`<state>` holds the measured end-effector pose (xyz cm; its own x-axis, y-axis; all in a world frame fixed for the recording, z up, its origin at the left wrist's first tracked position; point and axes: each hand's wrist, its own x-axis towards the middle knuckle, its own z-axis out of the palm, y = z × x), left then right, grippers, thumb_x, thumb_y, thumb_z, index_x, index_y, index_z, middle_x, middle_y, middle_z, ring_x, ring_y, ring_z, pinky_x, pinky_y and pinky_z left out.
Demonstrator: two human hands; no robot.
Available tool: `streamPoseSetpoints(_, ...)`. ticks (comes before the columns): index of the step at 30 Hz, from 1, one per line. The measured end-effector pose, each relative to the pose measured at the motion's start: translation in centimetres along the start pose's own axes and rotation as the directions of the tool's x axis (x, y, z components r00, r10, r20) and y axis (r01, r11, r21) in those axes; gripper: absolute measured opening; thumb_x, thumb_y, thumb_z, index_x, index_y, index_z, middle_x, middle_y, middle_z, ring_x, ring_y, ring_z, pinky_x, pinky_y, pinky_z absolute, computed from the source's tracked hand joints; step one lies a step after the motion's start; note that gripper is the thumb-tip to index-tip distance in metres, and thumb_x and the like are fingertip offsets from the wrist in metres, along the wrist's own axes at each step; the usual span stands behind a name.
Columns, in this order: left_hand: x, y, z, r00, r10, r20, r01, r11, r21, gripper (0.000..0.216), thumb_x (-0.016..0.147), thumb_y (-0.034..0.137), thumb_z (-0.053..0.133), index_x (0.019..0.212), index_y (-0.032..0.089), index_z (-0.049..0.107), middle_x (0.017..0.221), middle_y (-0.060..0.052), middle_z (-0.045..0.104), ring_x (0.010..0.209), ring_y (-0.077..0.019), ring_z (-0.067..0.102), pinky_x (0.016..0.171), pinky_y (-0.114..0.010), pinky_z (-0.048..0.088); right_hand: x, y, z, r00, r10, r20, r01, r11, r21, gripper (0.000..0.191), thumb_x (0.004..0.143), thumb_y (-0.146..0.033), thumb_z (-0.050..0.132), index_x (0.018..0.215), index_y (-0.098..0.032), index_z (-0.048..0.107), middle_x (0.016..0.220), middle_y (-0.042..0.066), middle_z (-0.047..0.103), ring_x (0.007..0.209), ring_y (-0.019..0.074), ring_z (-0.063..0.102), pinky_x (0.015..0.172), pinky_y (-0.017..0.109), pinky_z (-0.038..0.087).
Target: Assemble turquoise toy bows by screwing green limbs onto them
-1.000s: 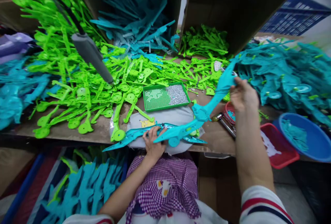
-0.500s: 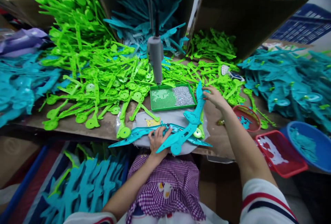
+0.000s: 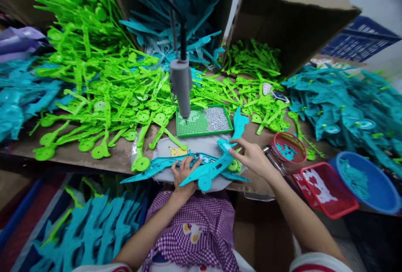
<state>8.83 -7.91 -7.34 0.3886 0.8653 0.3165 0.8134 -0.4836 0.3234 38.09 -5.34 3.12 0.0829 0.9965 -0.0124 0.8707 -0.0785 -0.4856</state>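
A turquoise plastic bow-shaped shell half (image 3: 163,163) lies across a grey cloth at the table's front edge, with small parts inside it. My left hand (image 3: 185,175) rests over its middle, fingers bent onto it. A second turquoise shell half (image 3: 207,171) lies slantwise over the first, its far end raised towards the green tray. My right hand (image 3: 253,157) pinches this upper half near its middle between thumb and fingers. A grey electric screwdriver (image 3: 181,88) hangs above, pointing down at a green tray (image 3: 204,133) of small silvery screws.
Bright green plastic arms (image 3: 103,109) are heaped at the left and back. More turquoise shells (image 3: 342,100) pile up at right. A red basket (image 3: 289,148), a red tray (image 3: 341,213) and a blue basin (image 3: 386,192) stand at the right. Turquoise shells (image 3: 94,226) fill a bin below left.
My right hand has moved from the far tip of the upper shell down to its middle. The view has shifted slightly; my left hand stays on the lower shell.
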Motion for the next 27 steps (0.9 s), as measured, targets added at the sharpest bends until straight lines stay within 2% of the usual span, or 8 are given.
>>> streamPoseSetpoints(4,0.1,-0.1,0.1,1.0,-0.016,-0.011,0.015,1.0,-0.007,0.04,0.087,0.032,0.068,0.126,0.036,0.071,0.126,-0.01,0.068,0.12,-0.0317,0.057,0.108,-0.052,0.025,1.1,-2.3,2.2,0.887,0.417,-0.196,-0.45,0.877,-0.168,0.065,0.094,-0.068,0.041,0.126,-0.014,0.06,0.091,0.02,0.076,0.092,0.0379,0.074,0.081,0.049,0.053)
streamPoseSetpoints(6,0.1,-0.1,0.0,1.0,-0.016,-0.009,0.016,1.0,-0.008,0.041,0.086,0.031,0.07,0.126,0.035,0.071,0.126,-0.011,0.068,0.12,-0.0324,0.057,0.108,-0.053,0.024,3.0,-2.7,2.8,0.862,0.483,-0.154,-0.507,0.827,-0.243,0.076,0.092,-0.069,0.043,0.136,-0.008,0.051,0.103,0.028,0.074,0.101,0.0425,0.072,0.086,0.053,0.052)
streamPoseSetpoints(11,0.4,0.2,-0.2,0.998,0.002,-0.059,-0.003,1.0,-0.026,0.036,0.089,0.032,0.068,0.124,0.034,0.072,0.123,-0.01,0.07,0.117,-0.0299,0.059,0.109,-0.053,0.022,4.7,-1.2,2.5,0.853,0.513,-0.097,-0.522,0.836,-0.171,0.07,0.086,-0.056,0.059,0.137,-0.009,0.047,0.112,0.028,0.071,0.107,0.0415,0.069,0.092,0.053,0.05)
streamPoseSetpoints(14,0.6,0.4,-0.3,0.993,0.001,-0.12,-0.007,0.999,-0.047,0.031,0.091,0.035,0.066,0.12,0.031,0.074,0.121,-0.009,0.07,0.115,-0.0282,0.06,0.111,-0.053,0.022,3.2,0.8,1.7,0.843,0.521,-0.135,-0.498,0.85,0.172,0.069,0.081,-0.056,0.062,0.135,-0.015,0.049,0.095,0.013,0.073,0.091,0.0331,0.071,0.085,0.048,0.054)
streamPoseSetpoints(18,0.7,0.7,-1.0,0.999,-0.008,-0.054,0.005,0.999,-0.053,0.031,0.092,0.036,0.064,0.122,0.031,0.073,0.124,-0.009,0.069,0.118,-0.0287,0.058,0.111,-0.054,0.023,0.4,2.0,1.0,0.879,0.467,-0.099,-0.272,0.661,0.7,0.065,0.079,-0.062,0.063,0.133,-0.026,0.053,0.09,0.002,0.072,0.077,0.0214,0.07,0.072,0.036,0.058)
streamPoseSetpoints(22,0.9,1.3,-2.8,0.986,-0.06,0.156,0.056,0.998,0.031,0.036,0.097,0.035,0.058,0.131,0.033,0.067,0.133,-0.012,0.064,0.124,-0.032,0.053,0.106,-0.056,0.03,-1.8,1.3,0.5,0.897,0.439,0.049,-0.296,0.515,0.805,0.073,0.072,-0.063,0.072,0.135,-0.031,0.052,0.091,0.002,0.073,0.073,0.0218,0.072,0.065,0.035,0.059)
streamPoseSetpoints(24,1.5,2.0,-4.1,0.961,-0.059,0.269,0.039,0.996,0.077,0.04,0.099,0.032,0.053,0.138,0.031,0.062,0.133,-0.013,0.063,0.122,-0.0319,0.054,0.101,-0.053,0.036,-2.3,0.7,-0.2,0.921,0.383,0.068,-0.293,0.57,0.768,0.077,0.07,-0.064,0.076,0.135,-0.03,0.053,0.09,0.001,0.073,0.071,0.0218,0.072,0.065,0.036,0.059)
streamPoseSetpoints(27,3.1,3.3,-6.0,0.907,-0.025,0.42,-0.014,0.996,0.09,0.04,0.102,0.028,0.047,0.138,0.019,0.06,0.123,-0.016,0.068,0.116,-0.0303,0.059,0.098,-0.047,0.042,-2.0,-0.6,-1.4,0.987,0.153,0.043,-0.15,0.809,0.569,0.067,0.076,-0.063,0.073,0.132,-0.028,0.061,0.097,0.004,0.074,0.081,0.0231,0.072,0.076,0.039,0.06)
